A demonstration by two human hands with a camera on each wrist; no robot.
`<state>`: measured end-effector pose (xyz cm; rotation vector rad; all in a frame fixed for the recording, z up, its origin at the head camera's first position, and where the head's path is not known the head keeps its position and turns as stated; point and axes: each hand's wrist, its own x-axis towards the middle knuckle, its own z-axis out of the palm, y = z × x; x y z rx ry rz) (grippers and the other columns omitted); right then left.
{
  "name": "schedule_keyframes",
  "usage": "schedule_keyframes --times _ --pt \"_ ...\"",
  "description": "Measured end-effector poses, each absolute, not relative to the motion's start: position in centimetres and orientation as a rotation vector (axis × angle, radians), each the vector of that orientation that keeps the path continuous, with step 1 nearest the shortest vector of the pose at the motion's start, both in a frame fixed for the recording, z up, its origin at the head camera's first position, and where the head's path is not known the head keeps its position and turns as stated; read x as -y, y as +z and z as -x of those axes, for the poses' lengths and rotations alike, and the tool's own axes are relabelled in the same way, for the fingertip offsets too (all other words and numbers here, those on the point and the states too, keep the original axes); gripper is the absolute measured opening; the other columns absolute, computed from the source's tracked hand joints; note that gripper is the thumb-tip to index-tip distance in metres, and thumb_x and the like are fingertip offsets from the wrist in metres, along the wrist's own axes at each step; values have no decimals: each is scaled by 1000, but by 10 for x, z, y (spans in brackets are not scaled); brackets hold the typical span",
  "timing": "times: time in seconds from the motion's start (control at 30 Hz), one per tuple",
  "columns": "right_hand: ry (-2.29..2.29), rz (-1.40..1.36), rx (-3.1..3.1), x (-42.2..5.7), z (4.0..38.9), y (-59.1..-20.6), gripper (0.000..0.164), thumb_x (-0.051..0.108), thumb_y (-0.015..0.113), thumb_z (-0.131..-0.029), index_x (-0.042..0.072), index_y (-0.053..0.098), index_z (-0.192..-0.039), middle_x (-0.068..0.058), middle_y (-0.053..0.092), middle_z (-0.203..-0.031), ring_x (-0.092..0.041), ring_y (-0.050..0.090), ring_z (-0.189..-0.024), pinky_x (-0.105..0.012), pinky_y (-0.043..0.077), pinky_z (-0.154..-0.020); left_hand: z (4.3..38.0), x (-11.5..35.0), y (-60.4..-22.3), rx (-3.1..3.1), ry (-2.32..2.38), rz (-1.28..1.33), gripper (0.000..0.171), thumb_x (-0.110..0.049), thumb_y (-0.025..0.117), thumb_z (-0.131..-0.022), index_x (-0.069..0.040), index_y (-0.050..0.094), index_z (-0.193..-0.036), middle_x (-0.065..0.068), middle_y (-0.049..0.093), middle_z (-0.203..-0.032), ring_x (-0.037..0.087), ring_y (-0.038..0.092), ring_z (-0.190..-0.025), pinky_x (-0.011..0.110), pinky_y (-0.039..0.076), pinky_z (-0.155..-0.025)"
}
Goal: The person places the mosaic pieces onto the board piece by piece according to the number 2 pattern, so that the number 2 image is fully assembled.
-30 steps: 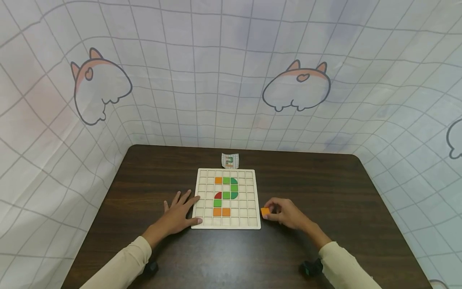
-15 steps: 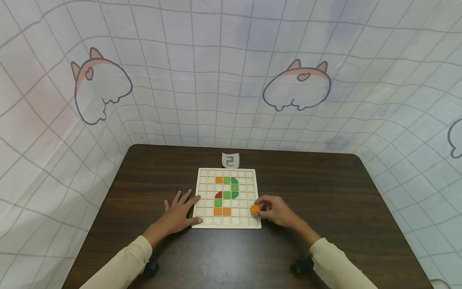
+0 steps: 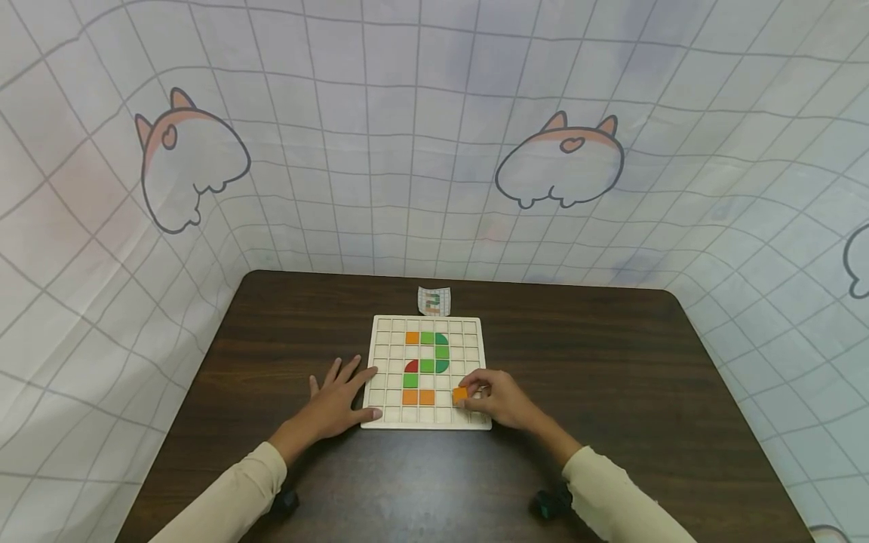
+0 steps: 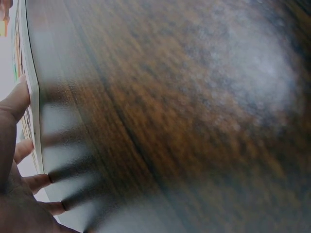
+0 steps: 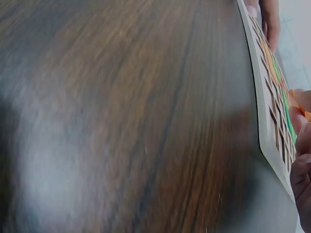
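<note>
My right hand [image 3: 504, 400] pinches an orange square tile [image 3: 460, 395] between thumb and fingers, over the lower right part of a cream grid board [image 3: 389, 414]. In the right wrist view the same orange tile [image 5: 291, 98] shows at the fingertips beside the board's edge. The left hand [image 3: 329, 406] lies with spread fingers on the table, its thumb and index finger touching the board's left edge. On the board sit green square tiles [image 3: 410, 381], dark green quarter-round tiles [image 3: 442, 366], a red quarter-round tile [image 3: 411, 367] and orange tiles [image 3: 426, 397].
A small printed paper card [image 3: 434, 302] with a coloured pattern lies behind the board. The dark wooden table [image 3: 577, 339] is bordered at the back and sides by a white gridded cloth [image 3: 387, 151] with cartoon drawings.
My right hand has carried the orange tile leftward, from the table beside the board's right edge to above its grid. The left hand stays where it was.
</note>
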<state>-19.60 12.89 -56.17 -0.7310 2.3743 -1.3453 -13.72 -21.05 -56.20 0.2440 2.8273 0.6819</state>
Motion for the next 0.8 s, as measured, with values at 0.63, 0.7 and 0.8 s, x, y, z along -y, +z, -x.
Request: schedule_keyframes --times 0.63,0.7,0.8 --pt "-1229 832 -2481 -101 193 -572 21 17 79 -88 5 72 -104 5 63 -81 -2 47 -60 -18 43 -58 137 210 -562 -2821 673 -237 81 -56 71 -88 -23 40 -155 17 22 -166 51 12 -151 86 7 -103" --pt "-1206 818 -2511 -100 192 -572 20 17 79 -88 7 72 -104 6 63 -80 -2 47 -60 -18 43 -58 137 210 -561 -2822 670 -234 81 -56 71 -88 -23 41 -155 17 22 -166 51 12 -151 86 7 -103" --pt "-1167 815 -2563 -97 190 -571 19 19 80 -88 10 72 -102 8 61 -79 -1 46 -60 -19 41 -57 137 210 -560 -2823 673 -233 81 -55 71 -88 -23 41 -155 18 22 -166 52 12 -151 86 7 -103"
